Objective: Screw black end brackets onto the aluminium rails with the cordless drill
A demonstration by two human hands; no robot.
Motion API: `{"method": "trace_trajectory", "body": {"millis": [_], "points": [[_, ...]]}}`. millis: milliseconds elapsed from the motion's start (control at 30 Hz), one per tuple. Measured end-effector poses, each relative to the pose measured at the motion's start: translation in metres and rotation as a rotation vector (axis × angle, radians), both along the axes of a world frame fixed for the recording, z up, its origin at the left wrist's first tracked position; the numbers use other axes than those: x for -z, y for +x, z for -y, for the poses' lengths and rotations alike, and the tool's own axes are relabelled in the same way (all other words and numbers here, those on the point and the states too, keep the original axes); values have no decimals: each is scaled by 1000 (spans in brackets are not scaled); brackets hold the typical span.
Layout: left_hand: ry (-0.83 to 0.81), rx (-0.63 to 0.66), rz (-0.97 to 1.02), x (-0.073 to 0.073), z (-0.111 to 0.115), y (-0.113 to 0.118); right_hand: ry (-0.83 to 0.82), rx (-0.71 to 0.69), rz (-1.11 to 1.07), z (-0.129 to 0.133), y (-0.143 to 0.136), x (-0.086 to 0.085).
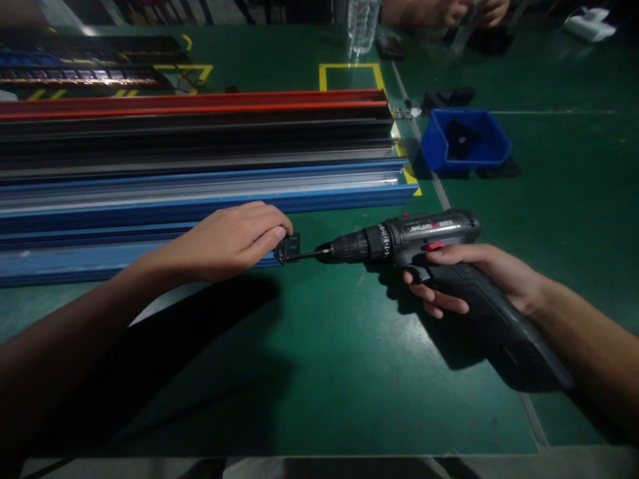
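My right hand (pixel 449 279) is wrapped round the grip of a black cordless drill (pixel 429 229), which points left. The drill's long bit reaches a small black slotted bracket (pixel 291 247) at the end of the nearest blue rail (pixel 114 256). My left hand (pixel 239 241) lies over that rail's end, its thumb and fingers closed on the bracket's upper left edge. The fingers' undersides and the exact contact of the bit are hidden or too small to tell.
Further blue (pixel 299 196), black and red rails (pixel 249 101) lie behind, pointing left. A blue bin (pixel 464 140) with dark parts stands at the right. Behind are a clear bottle (pixel 363 26), another person's hands (pixel 474 12) and a white object (pixel 590 24) on the green table (pixel 359 392).
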State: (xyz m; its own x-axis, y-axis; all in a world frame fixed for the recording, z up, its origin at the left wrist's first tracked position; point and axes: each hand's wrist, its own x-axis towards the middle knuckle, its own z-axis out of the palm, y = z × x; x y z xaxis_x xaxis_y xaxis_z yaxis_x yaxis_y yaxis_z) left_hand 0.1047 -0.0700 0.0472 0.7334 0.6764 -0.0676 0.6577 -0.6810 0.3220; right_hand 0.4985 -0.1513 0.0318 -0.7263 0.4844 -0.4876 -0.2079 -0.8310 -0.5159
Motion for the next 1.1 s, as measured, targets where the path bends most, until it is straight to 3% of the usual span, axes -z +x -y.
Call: {"method": "trace_trajectory", "body": {"millis": [1100], "points": [[31, 2, -50, 4, -3, -3, -13, 0, 47, 0, -3, -10]]}}
